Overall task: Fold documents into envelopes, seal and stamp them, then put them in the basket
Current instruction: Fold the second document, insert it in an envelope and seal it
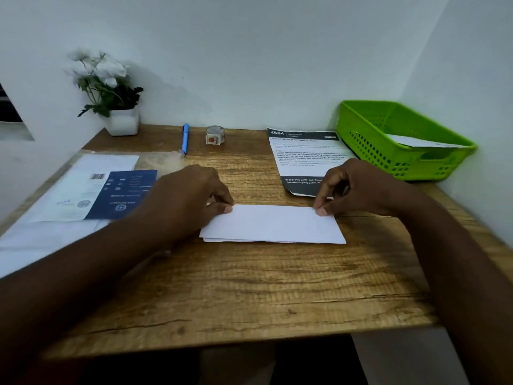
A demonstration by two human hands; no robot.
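A folded white document (273, 225) lies flat in the middle of the wooden table (244, 290). My left hand (191, 195) pinches its far left corner. My right hand (352, 187) pinches its far right corner. A printed document (302, 157) with a black header lies behind my right hand. The green basket (369, 137) stands at the back right with a white envelope (416, 141) inside. A pack of envelopes (83, 190) in clear plastic lies at the left. A roll of stamps (215, 135) stands at the back.
A blue pen (185, 138) lies next to the stamp roll. A white pot of white flowers (122, 120) stands in the back left corner. White walls close the table at the back and right.
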